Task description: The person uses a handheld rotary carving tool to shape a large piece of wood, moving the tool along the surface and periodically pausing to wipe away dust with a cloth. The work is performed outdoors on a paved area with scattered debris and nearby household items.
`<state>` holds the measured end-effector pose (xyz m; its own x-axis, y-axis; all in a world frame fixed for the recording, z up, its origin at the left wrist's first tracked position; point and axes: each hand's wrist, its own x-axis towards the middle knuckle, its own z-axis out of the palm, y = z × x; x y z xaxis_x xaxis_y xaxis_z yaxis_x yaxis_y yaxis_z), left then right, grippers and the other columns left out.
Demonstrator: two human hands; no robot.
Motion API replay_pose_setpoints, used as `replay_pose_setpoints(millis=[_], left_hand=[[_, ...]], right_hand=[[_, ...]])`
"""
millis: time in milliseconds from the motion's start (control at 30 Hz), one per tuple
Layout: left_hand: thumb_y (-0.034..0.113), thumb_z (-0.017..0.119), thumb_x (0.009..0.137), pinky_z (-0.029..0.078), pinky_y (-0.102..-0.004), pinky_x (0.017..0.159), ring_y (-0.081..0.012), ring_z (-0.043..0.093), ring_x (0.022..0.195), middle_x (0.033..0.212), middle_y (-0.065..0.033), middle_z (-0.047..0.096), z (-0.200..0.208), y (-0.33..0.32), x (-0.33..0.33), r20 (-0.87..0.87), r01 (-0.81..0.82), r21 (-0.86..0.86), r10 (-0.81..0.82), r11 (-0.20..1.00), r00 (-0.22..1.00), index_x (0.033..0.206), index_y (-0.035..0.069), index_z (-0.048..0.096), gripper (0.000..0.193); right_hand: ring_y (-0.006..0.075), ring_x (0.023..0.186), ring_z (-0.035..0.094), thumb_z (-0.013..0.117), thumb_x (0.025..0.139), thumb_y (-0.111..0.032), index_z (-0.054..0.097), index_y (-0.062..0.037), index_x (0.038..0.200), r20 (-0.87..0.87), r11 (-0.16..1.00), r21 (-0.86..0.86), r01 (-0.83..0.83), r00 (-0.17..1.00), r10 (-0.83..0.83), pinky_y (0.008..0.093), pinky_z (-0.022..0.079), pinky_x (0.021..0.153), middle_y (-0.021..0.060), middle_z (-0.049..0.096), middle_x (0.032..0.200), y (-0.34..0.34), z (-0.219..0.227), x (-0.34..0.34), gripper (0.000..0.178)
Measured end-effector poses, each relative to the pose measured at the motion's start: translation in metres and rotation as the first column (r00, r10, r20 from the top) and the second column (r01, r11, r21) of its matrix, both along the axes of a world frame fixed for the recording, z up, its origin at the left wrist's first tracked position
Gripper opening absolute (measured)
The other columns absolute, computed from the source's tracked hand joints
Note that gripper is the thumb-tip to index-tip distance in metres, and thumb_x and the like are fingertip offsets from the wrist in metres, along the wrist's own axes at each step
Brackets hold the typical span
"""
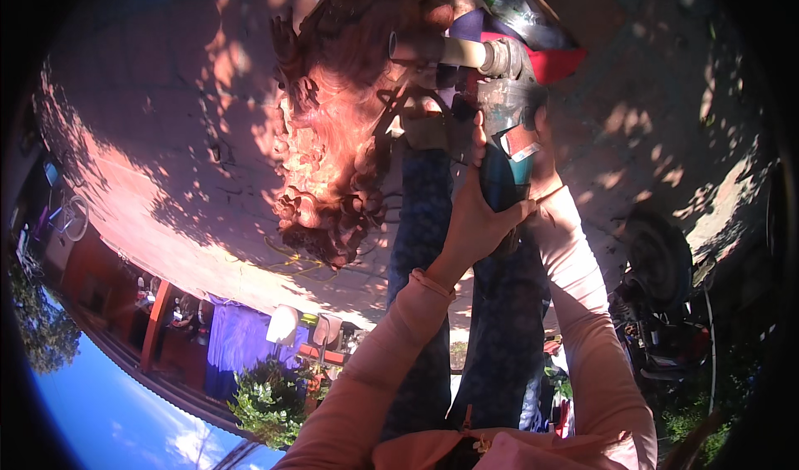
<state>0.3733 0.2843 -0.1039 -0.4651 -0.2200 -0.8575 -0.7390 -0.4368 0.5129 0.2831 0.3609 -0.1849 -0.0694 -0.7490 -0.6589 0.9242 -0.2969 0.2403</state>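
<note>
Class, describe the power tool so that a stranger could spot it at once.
Start at the large reddish-brown carving. Just to its right, the left hand and right hand grip the power tool. Unlike the carving, it has a dark teal body and a pale cylinder at its head.

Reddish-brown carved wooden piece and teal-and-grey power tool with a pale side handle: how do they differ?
The carved wooden piece has curling, reddish-brown relief; the power tool, a smoother teal-and-grey body. The piece looks larger than the tool. The left hand and right hand grip the tool, while neither touches the piece. Both are partly sunlit.
</note>
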Motion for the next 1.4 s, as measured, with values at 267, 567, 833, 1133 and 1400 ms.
replay_pose_setpoints(millis=[267,567,833,1133,1400], left_hand=[[0.021,0.080,0.072,0.050,-0.0315,0.082,-0.0185,0.062,0.091,0.104,-0.0151,0.062,0.003,0.001,-0.006,0.023,-0.004,-0.031,0.005,1.000,1.000,0.126,-0.008,0.039,0.074],[0.023,0.081,0.069,0.051,-0.0346,0.081,-0.0259,0.063,0.096,0.106,-0.0209,0.060,0.002,0.010,0.011,0.086,0.027,-0.036,-0.024,0.999,0.996,0.125,-0.007,0.038,0.077],[0.023,0.081,0.071,0.052,-0.0318,0.080,-0.0211,0.064,0.094,0.105,-0.0167,0.063,-0.012,0.004,-0.003,0.111,0.102,-0.074,-0.094,0.992,0.989,0.126,-0.007,0.040,0.075],[0.026,0.080,0.070,0.053,-0.0362,0.075,-0.0303,0.068,0.087,0.100,-0.0227,0.064,-0.002,0.020,0.016,0.106,-0.001,-0.073,0.009,0.997,0.994,0.125,-0.007,0.036,0.078],[0.021,0.081,0.072,0.051,-0.0310,0.082,-0.0184,0.063,0.094,0.108,-0.0149,0.062,-0.012,0.004,0.010,0.061,0.003,-0.038,0.000,0.999,0.998,0.127,-0.005,0.040,0.073]], right_hand=[[0.0261,0.079,0.061,0.047,0.083,-0.073,0.052,0.0012,0.119,-0.013,1.000,-0.009,-0.007,1.000,0.007,0.0354,0.050,0.073,0.0169,0.062,0.091,-0.003,0.000,-0.004,0.083],[0.0251,0.082,0.060,0.050,0.081,-0.072,0.050,-0.0011,0.126,-0.018,0.999,-0.042,0.010,1.000,-0.011,0.0351,0.049,0.074,0.0142,0.061,0.103,0.009,-0.008,0.021,0.084],[0.0264,0.083,0.059,0.048,0.081,-0.073,0.048,-0.0014,0.129,0.017,0.996,-0.081,0.038,0.999,-0.036,0.0376,0.049,0.076,0.0152,0.061,0.101,0.005,-0.021,0.006,0.086],[0.0257,0.085,0.058,0.042,0.082,-0.074,0.046,-0.0012,0.133,0.074,0.992,-0.127,0.015,0.997,-0.006,0.0369,0.048,0.077,0.0144,0.060,0.101,0.019,-0.023,0.034,0.089],[0.0255,0.085,0.060,0.047,0.081,-0.073,0.041,-0.0017,0.136,-0.016,0.992,-0.124,0.017,1.000,-0.019,0.0349,0.049,0.079,0.0159,0.059,0.102,0.003,-0.027,0.022,0.091]])
